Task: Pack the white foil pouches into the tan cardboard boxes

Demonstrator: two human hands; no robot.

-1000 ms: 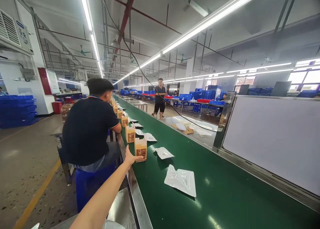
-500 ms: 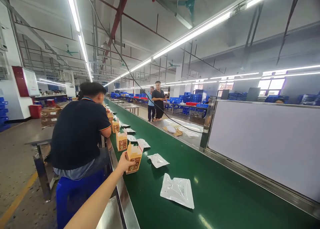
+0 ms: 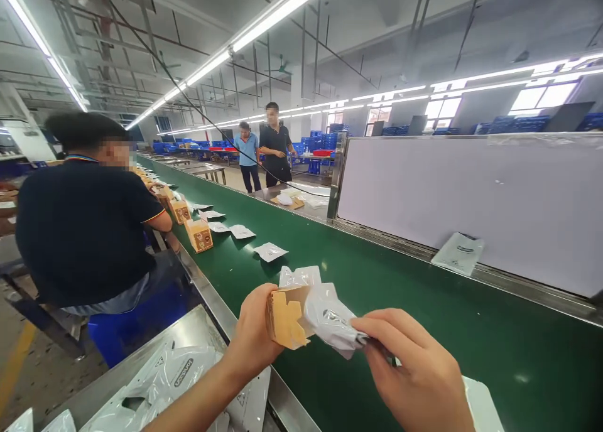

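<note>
My left hand [image 3: 257, 325] is wrapped round a small orange-brown cardboard box [image 3: 288, 319], tilted so that its open flaps face right. In my right hand [image 3: 409, 363] a white plastic pouch [image 3: 332, 319] is pinched by one end. The pouch's far end is at the box's opening; I cannot tell how deep it reaches. Just behind the box another white pouch [image 3: 301, 275] lies on the green conveyor belt [image 3: 377, 281]. Part of a further white packet [image 3: 480, 404] shows beyond my right wrist.
A row of open boxes [image 3: 200, 236] and white pouches [image 3: 270, 252] runs up the belt. On the left sits a co-worker in a dark shirt [image 3: 89, 231]. White printed bags [image 3: 174, 375] lie on the metal side table. A pouch [image 3: 459, 253] leans against the white panel [image 3: 471, 193].
The view has swung right and down. My left hand has brought a box nearer and tipped it. My right hand has come into view, gripping a white pouch at the box's opening.
</note>
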